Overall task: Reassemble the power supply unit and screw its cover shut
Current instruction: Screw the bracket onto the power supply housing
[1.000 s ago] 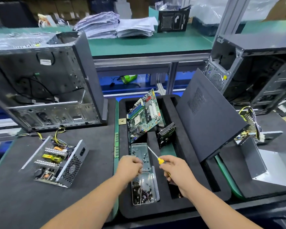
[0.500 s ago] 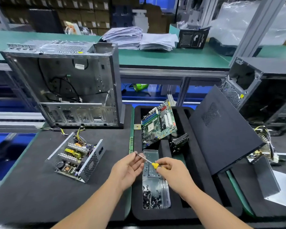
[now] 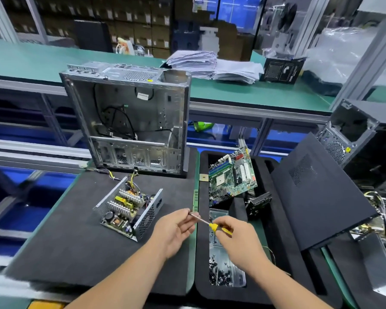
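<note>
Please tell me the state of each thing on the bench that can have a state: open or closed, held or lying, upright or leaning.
Power supply unit: cover off, lying on the mat.
Screwdriver: held in both hands.
Right hand: grips the yellow handle.
Left hand: pinches the shaft near its tip.
Computer case: upright, side open.
Motherboard: leaning in the foam tray.
Black side panel: leaning, tilted.
Screw tray: open, holding screws.
</note>
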